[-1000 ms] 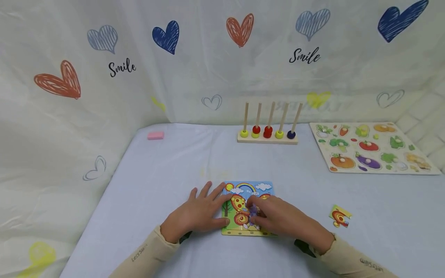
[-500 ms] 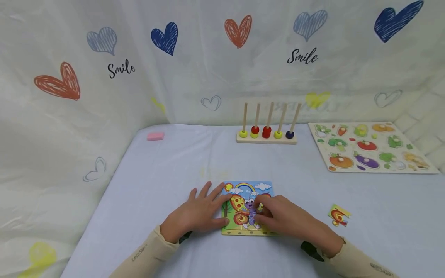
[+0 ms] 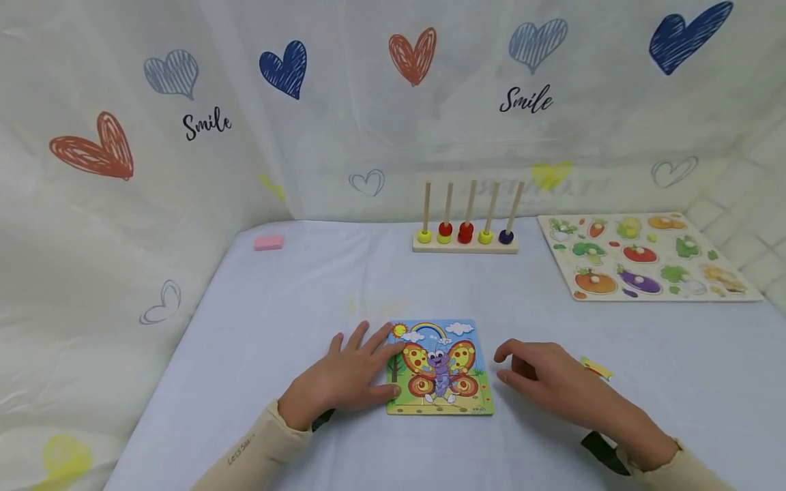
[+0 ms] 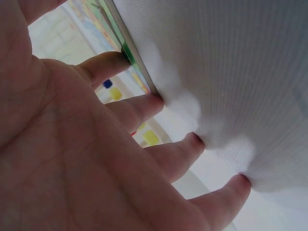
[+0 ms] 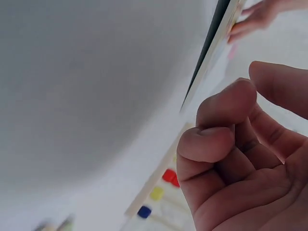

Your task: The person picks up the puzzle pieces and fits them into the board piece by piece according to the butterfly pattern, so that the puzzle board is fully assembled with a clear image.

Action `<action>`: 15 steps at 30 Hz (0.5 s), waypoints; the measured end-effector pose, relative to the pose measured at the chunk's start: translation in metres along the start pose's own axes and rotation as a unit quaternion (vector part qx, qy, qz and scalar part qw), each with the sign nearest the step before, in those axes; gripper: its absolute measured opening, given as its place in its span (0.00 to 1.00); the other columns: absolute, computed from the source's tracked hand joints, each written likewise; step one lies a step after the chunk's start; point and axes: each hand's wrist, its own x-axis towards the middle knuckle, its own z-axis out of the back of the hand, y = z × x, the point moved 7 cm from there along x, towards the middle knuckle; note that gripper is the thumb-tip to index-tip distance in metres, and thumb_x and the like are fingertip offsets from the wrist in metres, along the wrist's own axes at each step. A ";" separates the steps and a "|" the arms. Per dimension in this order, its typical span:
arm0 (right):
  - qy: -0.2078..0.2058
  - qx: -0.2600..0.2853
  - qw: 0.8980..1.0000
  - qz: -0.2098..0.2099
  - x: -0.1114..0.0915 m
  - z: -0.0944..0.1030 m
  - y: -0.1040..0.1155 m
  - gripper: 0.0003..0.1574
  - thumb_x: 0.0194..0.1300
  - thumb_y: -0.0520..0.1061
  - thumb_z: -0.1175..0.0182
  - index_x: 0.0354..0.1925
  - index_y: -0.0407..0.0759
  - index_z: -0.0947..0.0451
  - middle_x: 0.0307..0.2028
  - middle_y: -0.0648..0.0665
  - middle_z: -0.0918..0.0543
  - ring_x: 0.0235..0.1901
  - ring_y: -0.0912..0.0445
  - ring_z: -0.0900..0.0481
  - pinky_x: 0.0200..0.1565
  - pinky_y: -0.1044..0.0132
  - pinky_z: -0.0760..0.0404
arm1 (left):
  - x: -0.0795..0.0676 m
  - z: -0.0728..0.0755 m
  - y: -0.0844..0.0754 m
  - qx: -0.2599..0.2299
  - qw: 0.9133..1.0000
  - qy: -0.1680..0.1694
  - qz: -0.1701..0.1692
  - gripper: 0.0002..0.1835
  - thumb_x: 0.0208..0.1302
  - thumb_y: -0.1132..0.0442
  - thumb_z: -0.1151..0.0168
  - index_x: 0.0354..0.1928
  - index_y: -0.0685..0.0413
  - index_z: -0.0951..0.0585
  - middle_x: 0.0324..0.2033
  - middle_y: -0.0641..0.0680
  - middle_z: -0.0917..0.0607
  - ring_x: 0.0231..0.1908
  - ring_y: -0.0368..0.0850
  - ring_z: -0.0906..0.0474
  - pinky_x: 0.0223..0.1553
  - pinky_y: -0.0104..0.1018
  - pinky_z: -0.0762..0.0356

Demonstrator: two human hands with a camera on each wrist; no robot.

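A square butterfly jigsaw puzzle (image 3: 430, 409) lies on the white cloth. My left hand (image 3: 344, 378) rests spread at its left side, thumb and index finger on the puzzle's edge. In the left wrist view, the other fingertips press the cloth beside the puzzle board (image 4: 130, 41). My right hand (image 3: 555, 378) is to the right of the puzzle, apart from it. Its fingers are loosely curled, with nothing between thumb and index finger (image 5: 228, 103). Behind that hand a loose puzzle piece (image 3: 595, 369) shows only in part, the rest hidden by the hand.
A wooden bead abacus (image 3: 464, 248) with upright pegs stands at the back of the table. To its right lies a vegetable peg puzzle board (image 3: 651, 259). A pink block (image 3: 269, 243) sits at the back left. A curtain printed with hearts hangs behind.
My right hand has left the puzzle and moved right, uncovering the butterfly's right wings and partly covering the loose piece. The left hand stays in place. The view has shifted slightly.
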 end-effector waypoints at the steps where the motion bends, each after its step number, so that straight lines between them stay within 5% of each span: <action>1: -0.004 -0.004 1.000 -0.006 -0.003 0.003 -0.004 0.13 0.74 0.43 0.30 0.53 0.43 0.17 0.24 0.58 0.26 0.26 0.63 0.28 0.29 0.67 0.26 | 0.000 0.000 0.000 0.001 1.000 0.000 -0.001 0.41 0.74 0.36 0.37 0.84 0.37 0.36 0.85 0.51 0.48 0.83 0.65 0.57 0.73 0.75 0.50; 15: -0.078 -0.055 0.994 -0.059 -0.048 0.050 -0.056 0.09 0.72 0.39 0.30 0.49 0.42 0.16 0.28 0.58 0.20 0.26 0.64 0.26 0.29 0.67 0.22 | -0.002 0.003 -0.003 0.004 1.000 -0.004 -0.005 0.41 0.75 0.37 0.36 0.83 0.38 0.36 0.85 0.52 0.47 0.82 0.65 0.55 0.73 0.75 0.49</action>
